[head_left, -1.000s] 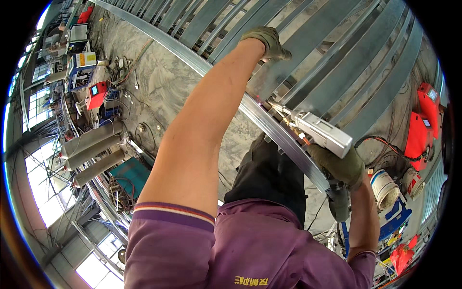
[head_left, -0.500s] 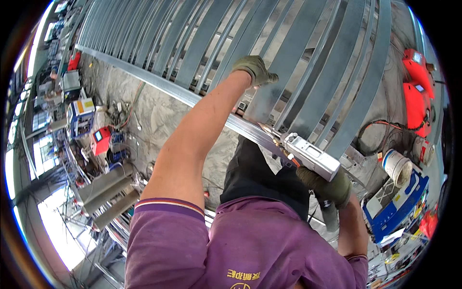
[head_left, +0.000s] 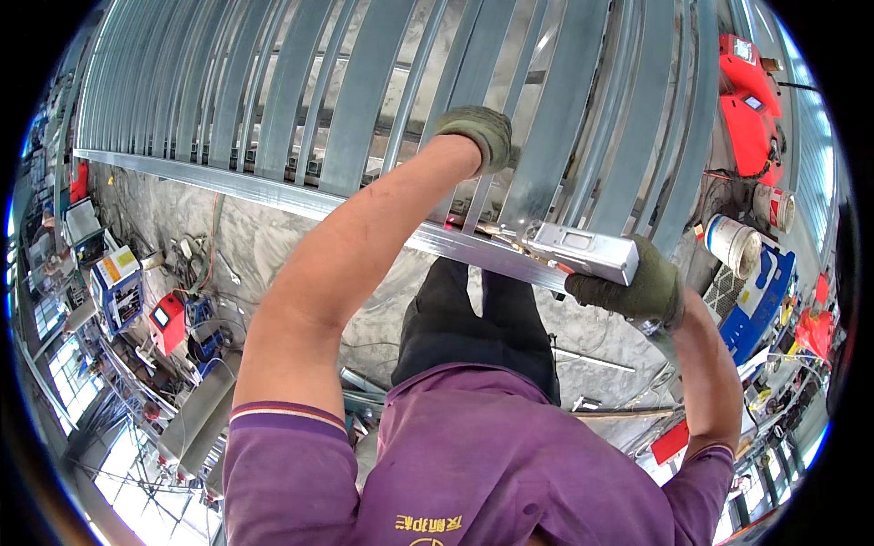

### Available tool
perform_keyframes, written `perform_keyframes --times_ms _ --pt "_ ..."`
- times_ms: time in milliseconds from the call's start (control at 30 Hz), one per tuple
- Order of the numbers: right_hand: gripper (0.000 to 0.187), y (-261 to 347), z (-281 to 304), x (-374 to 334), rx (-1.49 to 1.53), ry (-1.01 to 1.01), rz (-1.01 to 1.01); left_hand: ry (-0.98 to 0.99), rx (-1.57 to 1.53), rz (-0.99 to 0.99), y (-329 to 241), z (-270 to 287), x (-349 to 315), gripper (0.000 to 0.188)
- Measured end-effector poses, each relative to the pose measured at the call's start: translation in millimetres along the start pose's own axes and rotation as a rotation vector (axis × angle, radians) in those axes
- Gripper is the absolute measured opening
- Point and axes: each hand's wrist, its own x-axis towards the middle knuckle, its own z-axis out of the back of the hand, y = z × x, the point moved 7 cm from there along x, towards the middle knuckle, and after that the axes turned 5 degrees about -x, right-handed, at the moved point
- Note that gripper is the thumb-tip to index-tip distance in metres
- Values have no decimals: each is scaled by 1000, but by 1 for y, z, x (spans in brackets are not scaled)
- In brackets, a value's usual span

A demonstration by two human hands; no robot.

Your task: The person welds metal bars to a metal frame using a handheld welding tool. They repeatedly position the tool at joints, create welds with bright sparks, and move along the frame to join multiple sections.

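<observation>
My gloved left hand (head_left: 480,134) is closed over a narrow metal bar (head_left: 528,64) of a large grey slatted frame; its fingertips are largely hidden behind the hand. My gloved right hand (head_left: 642,282) grips a silver, box-shaped welding gun (head_left: 583,252). The gun lies almost level above the near rail (head_left: 273,197), its copper-coloured nozzle pointing left toward the foot of the bars. A small red light spot shows on the rail by the nozzle tip. Wide and narrow slats run from the rail away from me.
Red machines (head_left: 748,136) stand at the far right, with white buckets (head_left: 733,246) and a blue-and-white unit (head_left: 765,296) nearer. To the left are a blue machine (head_left: 116,278), a small red box (head_left: 167,320) and cables on the concrete floor. My legs are close to the rail.
The view has shifted and turned a little. My left hand's outstretched finger has curled in at the bar. The welding gun has swung to a more level angle along the rail, still in my right hand.
</observation>
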Motion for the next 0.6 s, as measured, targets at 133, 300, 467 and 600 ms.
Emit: perform_keyframes --times_ms 133,300,467,600 --pt "58 -19 -6 29 61 25 91 -83 -112 7 10 -2 2 48" --pt "60 -30 -5 45 106 116 130 -62 -117 28 14 -3 5 53" --pt "65 -34 -4 64 122 144 259 25 -142 90 9 6 -5 42" --pt "67 -30 2 67 111 274 59 1 -178 112 7 12 -10 42"
